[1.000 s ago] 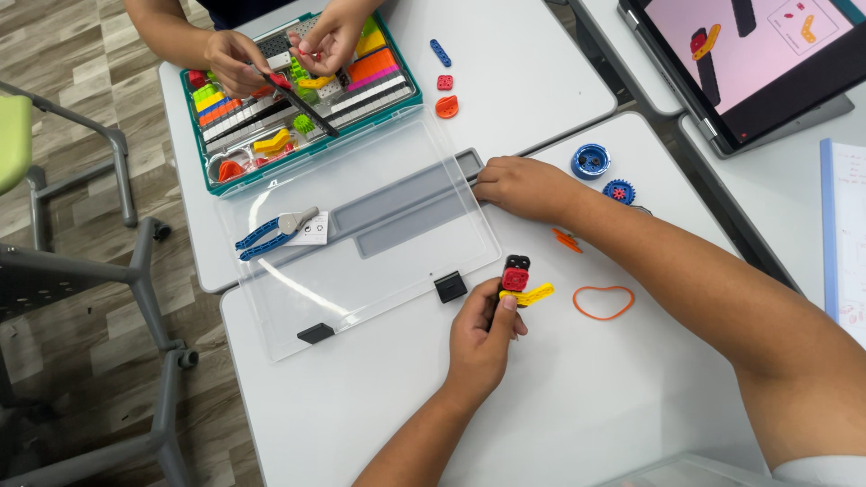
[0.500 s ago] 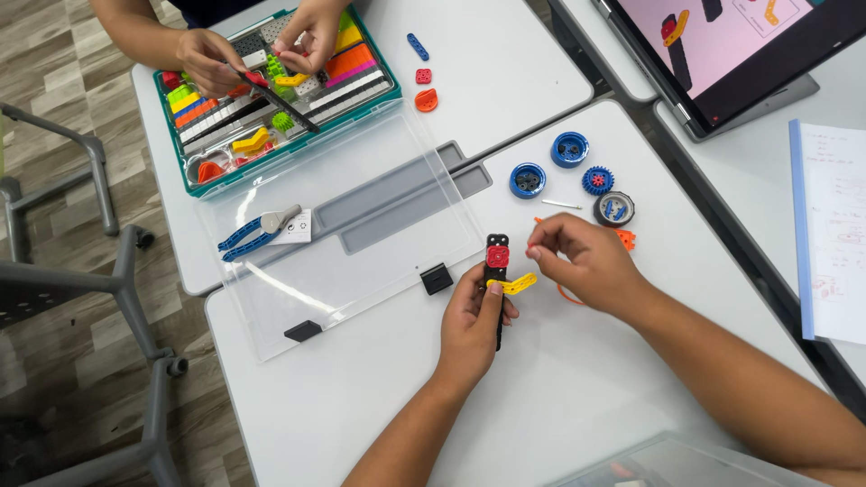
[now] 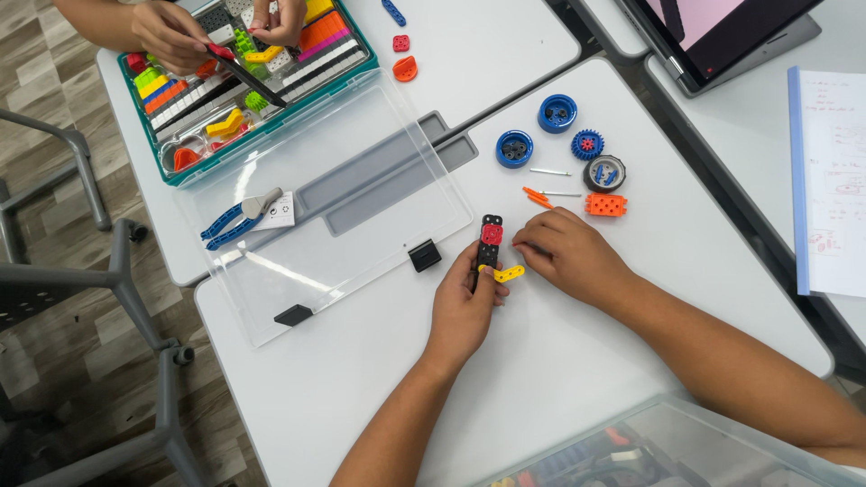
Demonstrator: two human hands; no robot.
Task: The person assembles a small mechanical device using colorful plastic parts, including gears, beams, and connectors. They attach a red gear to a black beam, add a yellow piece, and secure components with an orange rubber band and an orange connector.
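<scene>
My left hand (image 3: pixel 465 307) grips a black perforated strip (image 3: pixel 489 242) that carries a small red square piece and a yellow link (image 3: pixel 510 273) at its lower end. My right hand (image 3: pixel 570 254) rests beside the strip, fingertips close to the red piece and the yellow link; whether it holds a small part is hidden. Just beyond my right hand lie orange pins (image 3: pixel 537 197), an orange block (image 3: pixel 605 206), thin metal rods (image 3: pixel 550 172), two blue wheels (image 3: pixel 557 114), a blue gear (image 3: pixel 587 144) and a round grey part (image 3: pixel 604 173).
A clear plastic lid (image 3: pixel 343 203) lies left of my hands with blue pliers (image 3: pixel 236 218) on it. Another person's hands (image 3: pixel 171 34) work over a green tray (image 3: pixel 248 86) of coloured parts at the back. A tablet (image 3: pixel 722 32), a paper sheet (image 3: pixel 834 180) and a clear bin (image 3: pixel 667 451) surround the table.
My right hand has drawn back from the parts toward the strip in my left hand. The view shifted, so the wheels and orange parts now show beyond my right hand.
</scene>
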